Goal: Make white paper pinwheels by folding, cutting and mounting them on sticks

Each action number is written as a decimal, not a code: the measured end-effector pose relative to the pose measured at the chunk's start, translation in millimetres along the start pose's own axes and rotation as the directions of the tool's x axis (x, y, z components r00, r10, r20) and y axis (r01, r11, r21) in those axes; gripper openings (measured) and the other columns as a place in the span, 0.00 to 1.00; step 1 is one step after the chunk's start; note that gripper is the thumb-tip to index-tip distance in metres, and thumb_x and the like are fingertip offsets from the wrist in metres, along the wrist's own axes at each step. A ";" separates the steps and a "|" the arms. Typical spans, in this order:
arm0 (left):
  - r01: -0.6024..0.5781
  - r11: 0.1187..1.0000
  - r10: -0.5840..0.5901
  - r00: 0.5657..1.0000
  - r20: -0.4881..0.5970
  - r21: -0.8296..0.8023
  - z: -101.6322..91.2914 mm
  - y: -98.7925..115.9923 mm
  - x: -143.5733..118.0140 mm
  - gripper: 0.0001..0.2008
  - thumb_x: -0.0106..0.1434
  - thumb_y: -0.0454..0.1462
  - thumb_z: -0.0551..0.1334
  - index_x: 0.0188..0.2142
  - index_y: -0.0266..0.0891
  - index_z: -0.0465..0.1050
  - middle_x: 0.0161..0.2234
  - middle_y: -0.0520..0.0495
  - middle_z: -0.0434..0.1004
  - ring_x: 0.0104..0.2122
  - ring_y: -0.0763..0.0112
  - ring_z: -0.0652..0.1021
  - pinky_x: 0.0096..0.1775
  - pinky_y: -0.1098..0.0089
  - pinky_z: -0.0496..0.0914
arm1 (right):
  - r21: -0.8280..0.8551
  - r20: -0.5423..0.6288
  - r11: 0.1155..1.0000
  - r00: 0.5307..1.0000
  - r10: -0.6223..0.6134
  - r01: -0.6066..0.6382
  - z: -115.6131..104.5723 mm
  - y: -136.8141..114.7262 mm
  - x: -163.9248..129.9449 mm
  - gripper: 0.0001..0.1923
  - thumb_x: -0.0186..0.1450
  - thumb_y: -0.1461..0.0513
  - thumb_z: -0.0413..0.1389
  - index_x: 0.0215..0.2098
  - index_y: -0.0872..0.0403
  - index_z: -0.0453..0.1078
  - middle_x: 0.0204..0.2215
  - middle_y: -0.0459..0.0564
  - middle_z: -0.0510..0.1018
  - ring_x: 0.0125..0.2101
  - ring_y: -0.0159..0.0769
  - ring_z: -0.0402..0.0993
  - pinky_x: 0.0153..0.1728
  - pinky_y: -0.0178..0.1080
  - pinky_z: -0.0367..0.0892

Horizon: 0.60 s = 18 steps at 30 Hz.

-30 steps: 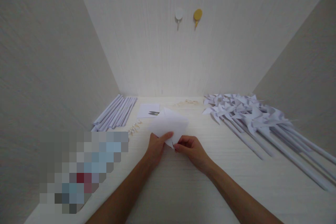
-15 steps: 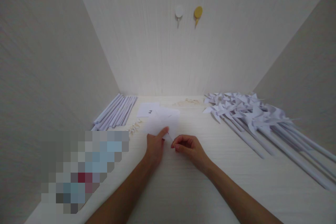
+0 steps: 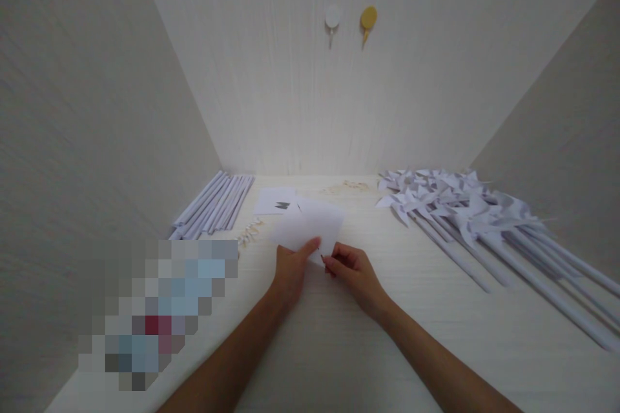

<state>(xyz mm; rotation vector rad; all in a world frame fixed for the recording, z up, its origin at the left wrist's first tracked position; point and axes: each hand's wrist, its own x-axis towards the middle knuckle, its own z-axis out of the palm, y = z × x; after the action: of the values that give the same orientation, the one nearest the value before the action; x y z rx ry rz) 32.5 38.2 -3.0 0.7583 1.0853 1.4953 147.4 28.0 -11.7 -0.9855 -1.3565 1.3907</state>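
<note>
A white sheet of paper (image 3: 310, 222) with slits cut in from its corners lies in front of me. My left hand (image 3: 293, 268) grips its near edge, thumb on top and the other fingers underneath. At the sheet's near right corner, my right hand (image 3: 346, 264) pinches the paper between thumb and forefinger, beside one slit. Behind the sheet, partly covered by it, lies a second white paper (image 3: 266, 200) with a small dark grey shape on it.
Rolled white paper sticks (image 3: 213, 206) lie at the back left, near small pale curled pieces (image 3: 249, 231). Finished paper pinwheels (image 3: 450, 206) on sticks are heaped at right. Thin pale bits (image 3: 356, 186) lie by the back wall, which carries two hooks (image 3: 369, 17). A blurred-out area covers the left front.
The sheet has turned and shifted slightly right, now lying flatter with its slits showing. My left hand has moved a little right; my right hand has taken the near right corner.
</note>
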 end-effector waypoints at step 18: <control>0.020 0.983 -0.052 0.983 -0.174 -0.181 -4.0 5.6 10.2 0.11 0.40 0.33 0.66 0.28 0.35 0.73 0.27 0.48 0.77 0.31 0.69 0.75 0.36 0.70 0.68 | -0.043 0.043 0.994 0.994 -0.103 0.105 -0.5 -2.0 -3.2 0.03 0.51 0.62 0.56 0.22 0.54 0.67 0.23 0.45 0.68 0.23 0.29 0.62 0.25 0.34 0.59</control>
<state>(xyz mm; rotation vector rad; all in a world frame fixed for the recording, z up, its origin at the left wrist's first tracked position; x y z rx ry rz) 24.6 47.3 -0.3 0.4844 1.0737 1.6280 148.8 25.0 -9.9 -0.9067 -1.4543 1.3138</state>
